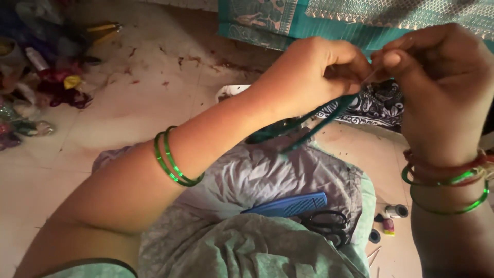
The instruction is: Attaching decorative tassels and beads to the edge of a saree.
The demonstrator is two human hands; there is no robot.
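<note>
Fingers [355, 72] of the left hand [314, 74] were pinched together on the upper end of a bundle of green thread [309, 123], and those of the right hand [437, 82] were curled tight against them, clamped on the same end where a thin pale strand crossed between the two hands. Both hands were raised above the lap, touching at the fingertips. From the grip the green thread hung down and to the left in a dark, loose hank, its lower end resting just above the grey cloth [267, 175] spread over the lap. Green bangles [172, 159] circled the left forearm; green and red bangles [447, 175] sat on the right wrist. On the grey cloth, near the person's body, lay a blue comb [288, 205], and just beside it, toward the right, a pair of black-handled scissors [327, 222]. On the floor [149, 92] past the right edge of the cloth stood small thread spools [395, 211] and a few thin sticks. A black-and-white patterned fabric [381, 105] lay on the floor beyond the hands, with teal patterned cloth [288, 23] along the far edge. At the far left corner of the floor sat a heap of coloured scraps [46, 82].
</note>
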